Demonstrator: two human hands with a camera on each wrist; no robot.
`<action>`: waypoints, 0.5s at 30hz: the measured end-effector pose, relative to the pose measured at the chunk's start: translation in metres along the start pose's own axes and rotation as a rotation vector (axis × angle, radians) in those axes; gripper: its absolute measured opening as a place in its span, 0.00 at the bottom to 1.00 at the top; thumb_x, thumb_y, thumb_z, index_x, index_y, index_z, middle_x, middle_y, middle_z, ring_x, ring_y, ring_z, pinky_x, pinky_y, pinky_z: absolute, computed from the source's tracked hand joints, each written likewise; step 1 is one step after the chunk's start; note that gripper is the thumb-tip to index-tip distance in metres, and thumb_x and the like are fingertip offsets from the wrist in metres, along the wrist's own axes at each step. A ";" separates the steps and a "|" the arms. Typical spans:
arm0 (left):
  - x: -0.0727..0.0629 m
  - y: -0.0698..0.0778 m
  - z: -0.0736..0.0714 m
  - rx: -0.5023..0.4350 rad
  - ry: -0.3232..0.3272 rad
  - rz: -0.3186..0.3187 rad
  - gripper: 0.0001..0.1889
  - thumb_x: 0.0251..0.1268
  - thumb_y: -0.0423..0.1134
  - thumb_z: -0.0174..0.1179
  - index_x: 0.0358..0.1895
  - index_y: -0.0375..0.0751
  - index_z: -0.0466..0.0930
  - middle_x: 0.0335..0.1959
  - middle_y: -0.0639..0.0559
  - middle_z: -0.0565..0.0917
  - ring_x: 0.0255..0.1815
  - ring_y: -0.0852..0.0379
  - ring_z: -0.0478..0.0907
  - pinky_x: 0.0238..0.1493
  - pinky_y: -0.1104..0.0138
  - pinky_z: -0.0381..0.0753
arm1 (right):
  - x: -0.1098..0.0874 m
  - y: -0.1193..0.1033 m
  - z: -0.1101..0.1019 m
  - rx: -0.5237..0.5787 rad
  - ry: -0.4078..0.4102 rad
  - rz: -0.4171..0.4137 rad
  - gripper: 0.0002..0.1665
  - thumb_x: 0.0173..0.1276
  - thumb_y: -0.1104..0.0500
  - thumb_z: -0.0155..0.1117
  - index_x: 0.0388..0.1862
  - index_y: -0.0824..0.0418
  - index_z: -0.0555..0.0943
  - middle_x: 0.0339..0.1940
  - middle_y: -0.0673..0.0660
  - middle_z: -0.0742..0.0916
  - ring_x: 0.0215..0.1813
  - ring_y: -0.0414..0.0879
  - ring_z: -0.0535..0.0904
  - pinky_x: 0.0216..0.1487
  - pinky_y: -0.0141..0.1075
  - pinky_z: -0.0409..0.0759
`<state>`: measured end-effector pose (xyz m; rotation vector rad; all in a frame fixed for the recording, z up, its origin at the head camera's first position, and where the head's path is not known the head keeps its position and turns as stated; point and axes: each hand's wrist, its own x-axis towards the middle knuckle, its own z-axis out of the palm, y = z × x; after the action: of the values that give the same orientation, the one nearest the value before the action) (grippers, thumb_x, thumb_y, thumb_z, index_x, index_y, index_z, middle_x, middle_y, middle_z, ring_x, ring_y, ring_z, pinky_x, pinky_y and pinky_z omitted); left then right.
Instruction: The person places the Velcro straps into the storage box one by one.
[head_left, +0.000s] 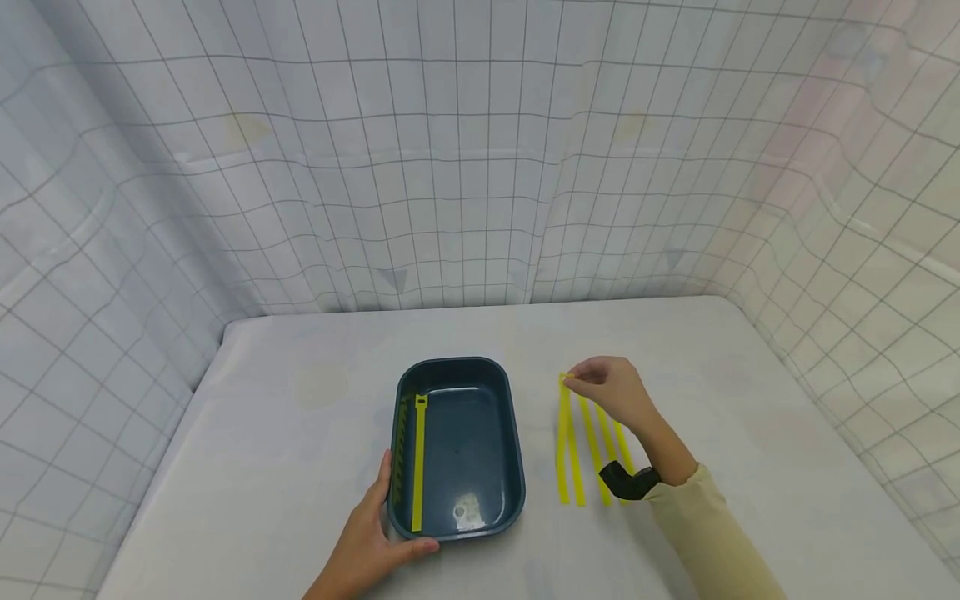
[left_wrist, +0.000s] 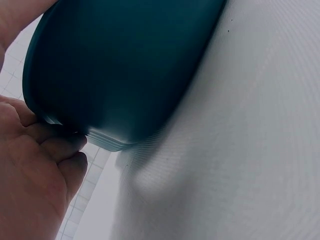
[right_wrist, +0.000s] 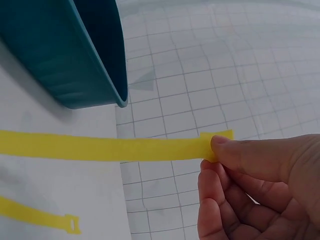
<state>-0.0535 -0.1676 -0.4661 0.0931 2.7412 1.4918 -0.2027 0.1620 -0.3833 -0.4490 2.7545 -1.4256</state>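
Note:
A dark teal plastic bin stands on the table, with one yellow hook-and-loop cable tie lying lengthwise along its left side. My left hand grips the bin's near left corner; in the left wrist view its fingers curl at the bin's rim. Right of the bin, my right hand pinches the slotted head end of another yellow cable tie between thumb and fingers. That tie's band stretches away from the pinch toward the near side. Beside it lie several more yellow cable ties, partly hidden by the right hand and wrist.
A white cloth covers the table. White grid-patterned curtains hang behind it and on both sides. A black band sits on the right wrist, below a pale yellow sleeve.

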 end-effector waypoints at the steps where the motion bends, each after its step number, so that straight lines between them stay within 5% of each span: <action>1: 0.000 0.000 0.000 0.000 0.001 0.002 0.65 0.35 0.54 0.75 0.72 0.35 0.38 0.71 0.39 0.49 0.69 0.40 0.50 0.61 0.46 0.56 | -0.001 -0.002 -0.001 0.004 -0.001 0.001 0.09 0.60 0.58 0.66 0.34 0.64 0.83 0.33 0.55 0.85 0.37 0.48 0.81 0.40 0.43 0.78; 15: 0.001 -0.006 0.001 0.000 0.012 0.030 0.65 0.34 0.55 0.75 0.72 0.35 0.38 0.72 0.40 0.48 0.69 0.40 0.48 0.61 0.44 0.55 | -0.017 -0.016 -0.011 -0.020 -0.032 -0.051 0.10 0.61 0.58 0.65 0.35 0.65 0.83 0.31 0.53 0.85 0.35 0.45 0.80 0.38 0.39 0.78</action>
<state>-0.0546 -0.1699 -0.4714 0.1258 2.7611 1.5036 -0.1841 0.1660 -0.3661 -0.5422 2.7540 -1.3895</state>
